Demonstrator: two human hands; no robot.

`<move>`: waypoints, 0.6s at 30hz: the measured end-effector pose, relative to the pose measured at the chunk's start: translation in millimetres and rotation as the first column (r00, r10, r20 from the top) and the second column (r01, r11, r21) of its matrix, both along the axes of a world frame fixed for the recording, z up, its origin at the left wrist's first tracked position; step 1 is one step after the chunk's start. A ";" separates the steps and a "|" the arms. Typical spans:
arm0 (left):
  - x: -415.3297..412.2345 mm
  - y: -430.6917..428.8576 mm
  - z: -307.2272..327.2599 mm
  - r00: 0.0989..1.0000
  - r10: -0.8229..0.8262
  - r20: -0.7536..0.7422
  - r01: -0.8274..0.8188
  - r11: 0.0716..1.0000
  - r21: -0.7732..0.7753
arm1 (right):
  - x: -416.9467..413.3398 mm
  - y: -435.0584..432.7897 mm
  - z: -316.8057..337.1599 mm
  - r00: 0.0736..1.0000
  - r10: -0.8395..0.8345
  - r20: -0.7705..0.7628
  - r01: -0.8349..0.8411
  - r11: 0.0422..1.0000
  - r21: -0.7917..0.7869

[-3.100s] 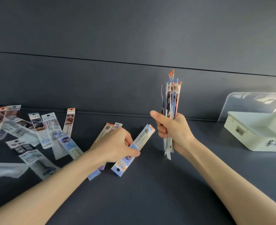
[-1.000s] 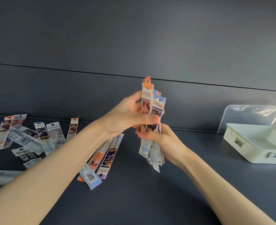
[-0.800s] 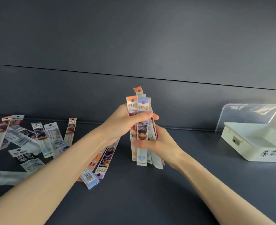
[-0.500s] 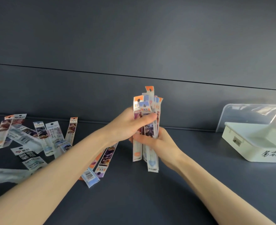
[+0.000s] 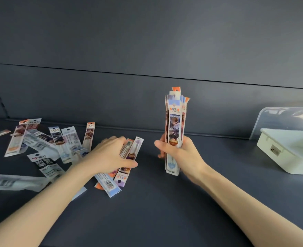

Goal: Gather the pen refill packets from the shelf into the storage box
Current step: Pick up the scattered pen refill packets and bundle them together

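Right hand (image 5: 180, 152) grips a bundle of packets (image 5: 174, 125), upright, above the middle of the shelf (image 5: 165, 211). Left hand (image 5: 111, 155) lies on a small pile of packets (image 5: 124, 168) just left of it, thumb across them; the fingers are blurred, so I can't tell whether they're closed on any. Loose packets (image 5: 58, 143) are scattered toward the shelf's left edge. White storage box (image 5: 282, 157) sits at the right edge, clear lid (image 5: 281, 122) raised behind it, well apart from both hands.
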State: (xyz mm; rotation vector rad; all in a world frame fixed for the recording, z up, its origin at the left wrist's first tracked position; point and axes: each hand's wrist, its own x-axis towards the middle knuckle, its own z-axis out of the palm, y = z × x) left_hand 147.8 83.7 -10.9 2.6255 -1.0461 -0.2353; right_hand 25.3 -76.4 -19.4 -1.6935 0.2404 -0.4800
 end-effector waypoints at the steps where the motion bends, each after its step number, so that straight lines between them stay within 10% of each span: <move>1: 0.2 -2.0 -1.6 0.999 -0.007 -0.035 0.005 0.998 -0.056 | -0.1 -0.5 0.3 1.000 -0.004 -0.001 0.004 1.000 0.001; 11: -16.1 -25.5 3.4 0.898 -0.260 -0.354 0.080 0.890 -0.449 | 1.8 -15.8 9.7 0.999 -0.017 0.034 0.022 0.988 -0.150; 18: -18.7 -23.8 11.6 0.857 -0.337 -0.389 0.092 0.844 -0.529 | -2.6 -33.1 14.0 0.934 -0.091 -0.345 -0.116 0.836 -0.536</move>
